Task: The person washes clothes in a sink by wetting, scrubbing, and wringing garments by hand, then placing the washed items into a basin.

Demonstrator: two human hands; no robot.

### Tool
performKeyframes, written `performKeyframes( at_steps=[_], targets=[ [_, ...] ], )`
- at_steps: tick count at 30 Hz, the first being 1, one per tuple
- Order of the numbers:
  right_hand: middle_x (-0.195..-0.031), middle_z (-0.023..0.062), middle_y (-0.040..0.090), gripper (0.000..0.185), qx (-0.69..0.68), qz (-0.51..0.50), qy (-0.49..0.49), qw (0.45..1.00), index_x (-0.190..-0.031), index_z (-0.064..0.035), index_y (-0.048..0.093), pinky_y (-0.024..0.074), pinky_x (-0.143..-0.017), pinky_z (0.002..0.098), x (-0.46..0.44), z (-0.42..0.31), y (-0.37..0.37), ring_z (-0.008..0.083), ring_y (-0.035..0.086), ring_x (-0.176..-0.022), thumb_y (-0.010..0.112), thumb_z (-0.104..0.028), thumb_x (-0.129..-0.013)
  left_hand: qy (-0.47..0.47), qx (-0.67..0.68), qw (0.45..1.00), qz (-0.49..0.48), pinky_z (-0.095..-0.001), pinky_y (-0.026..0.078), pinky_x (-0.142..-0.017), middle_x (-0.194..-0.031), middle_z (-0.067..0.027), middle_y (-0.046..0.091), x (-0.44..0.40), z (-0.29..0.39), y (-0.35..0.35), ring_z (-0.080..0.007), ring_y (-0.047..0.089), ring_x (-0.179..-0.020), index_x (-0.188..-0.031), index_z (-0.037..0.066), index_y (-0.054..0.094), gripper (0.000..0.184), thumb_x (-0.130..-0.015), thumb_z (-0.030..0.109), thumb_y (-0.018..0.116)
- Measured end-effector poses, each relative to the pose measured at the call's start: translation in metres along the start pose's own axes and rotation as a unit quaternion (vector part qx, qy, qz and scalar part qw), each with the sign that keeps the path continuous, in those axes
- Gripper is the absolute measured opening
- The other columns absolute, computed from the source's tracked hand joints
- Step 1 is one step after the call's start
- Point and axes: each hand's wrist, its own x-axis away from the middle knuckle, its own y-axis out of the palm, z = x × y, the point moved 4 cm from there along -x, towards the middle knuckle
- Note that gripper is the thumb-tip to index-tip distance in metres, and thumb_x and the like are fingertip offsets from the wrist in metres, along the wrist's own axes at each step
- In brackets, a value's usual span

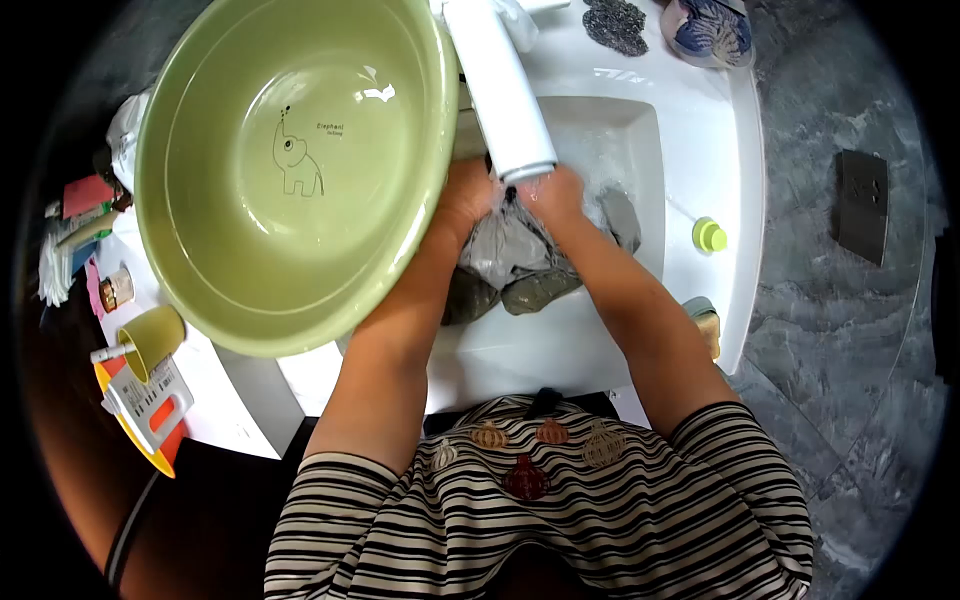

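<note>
I see the grey cloth in the sink, bunched between the left hand and right hand, spreading bodyward from the fingers (half hidden by the white faucet; pinching or spread, I can't tell).

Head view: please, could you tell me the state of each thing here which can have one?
grey cloth: bunched in the sink, looks wet
faucet: seems to be running, above the grey cloth
sink: inner surface looks wet; drain not visible
left hand: at the grey cloth, fingers mostly hidden
right hand: at the grey cloth, fingers partly hidden
green basin: open side toward the camera
</note>
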Motion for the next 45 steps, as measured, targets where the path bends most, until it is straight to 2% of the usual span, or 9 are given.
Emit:
performKeyframes(
  at_steps=[6,9,25,29,31,33,39,43,45],
  targets=[
    [-0.089,0.0151,0.067,0.053,-0.285,-0.366,0.263,0.846,-0.095,-0.0035,0.068,0.0451,-0.080,0.0348,-0.031,0.035,-0.006,0.0251,0.061,-0.083,0.058,-0.053,-0.081,0.025,0.110,0.990,0.084,-0.0427,0.046,-0.084,-0.096,-0.0242,0.063,0.005,-0.026,0.006,-0.0401,0.060,-0.091,-0.097,0.000,0.063,0.055,-0.088,0.052,0.047],
    [-0.098,0.0133,0.066,0.056,-0.088,-0.521,0.231,0.817,-0.107,-0.0029,0.067,0.0437,-0.084,0.0319,-0.046,0.006,-0.070,0.0218,0.059,-0.090,0.059,-0.052,-0.081,0.070,0.102,0.955,0.269,-0.0378,0.043,-0.091,-0.110,-0.0215,0.061,0.077,-0.031,-0.019,-0.0354,0.056,-0.105,-0.110,0.001,0.061,0.046,-0.087,0.040,0.056],
    [-0.089,0.0170,0.067,0.052,-0.248,0.016,0.119,0.961,-0.110,-0.0025,0.056,0.0485,-0.075,0.0357,-0.155,-0.052,-0.109,0.0270,0.065,-0.078,0.047,-0.050,-0.091,-0.092,0.254,0.916,0.296,-0.0358,0.035,-0.100,-0.124,-0.0220,0.054,0.069,-0.135,0.033,-0.0338,0.049,-0.118,-0.125,0.002,0.053,0.048,-0.094,0.037,0.044],
    [-0.098,0.0211,0.065,0.054,-0.185,-0.088,0.054,0.977,-0.118,-0.0068,0.052,0.0431,-0.090,0.0405,-0.196,-0.067,-0.103,0.0390,0.060,-0.098,0.048,-0.053,-0.089,-0.155,0.214,0.923,0.279,-0.0364,0.035,-0.100,-0.126,-0.0233,0.052,0.065,-0.132,0.033,-0.0351,0.048,-0.118,-0.126,0.002,0.051,0.050,-0.094,0.038,0.043],
    [-0.070,0.0053,0.057,0.054,-0.171,0.003,-0.029,0.985,-0.106,-0.0042,0.055,0.0434,-0.053,0.0305,-0.206,-0.062,-0.102,0.0137,0.050,-0.052,0.049,-0.054,-0.089,-0.127,0.209,0.910,0.334,-0.0378,0.035,-0.099,-0.126,-0.0240,0.052,0.069,-0.126,0.029,-0.0372,0.048,-0.117,-0.125,0.001,0.051,0.052,-0.094,0.040,0.042],
    [-0.061,-0.0022,0.044,0.050,-0.352,-0.233,0.284,0.861,-0.100,-0.0069,0.056,0.0293,-0.043,0.0270,-0.200,-0.062,-0.100,0.0086,0.033,-0.044,0.048,-0.055,-0.090,-0.115,0.225,0.912,0.322,-0.0382,0.034,-0.101,-0.128,-0.0246,0.050,0.072,-0.123,0.026,-0.0381,0.046,-0.119,-0.126,0.000,0.050,0.054,-0.094,0.043,0.040],
    [-0.054,-0.0069,0.033,0.070,-0.457,-0.393,0.368,0.708,-0.091,-0.0037,0.056,0.0218,-0.039,0.0215,-0.175,-0.057,-0.108,0.0059,0.026,-0.041,0.018,-0.062,-0.093,-0.144,0.199,0.921,0.303,-0.0386,0.033,-0.103,-0.129,-0.0240,0.050,0.075,-0.115,0.021,-0.0379,0.045,-0.120,-0.126,0.000,0.050,0.050,-0.094,0.038,0.044],
    [-0.074,0.0101,0.064,0.053,-0.112,-0.142,0.032,0.983,-0.096,-0.0057,0.062,0.0474,-0.060,0.0357,-0.103,-0.031,-0.066,0.0234,0.061,-0.066,0.036,-0.051,-0.093,-0.110,0.236,0.907,0.331,-0.0387,0.034,-0.102,-0.127,-0.0237,0.050,0.063,-0.124,0.016,-0.0368,0.046,-0.118,-0.125,0.000,0.051,0.049,-0.093,0.037,0.046],
    [-0.089,0.0138,0.067,0.041,-0.082,-0.177,0.028,0.980,-0.101,-0.0106,0.065,0.0470,-0.080,0.0407,-0.072,-0.043,-0.049,0.0331,0.061,-0.088,0.045,-0.045,-0.090,-0.095,0.251,0.906,0.327,-0.0383,0.034,-0.100,-0.125,-0.0225,0.051,0.055,-0.124,0.012,-0.0352,0.047,-0.116,-0.125,0.000,0.051,0.049,-0.092,0.037,0.047]
  ],
)
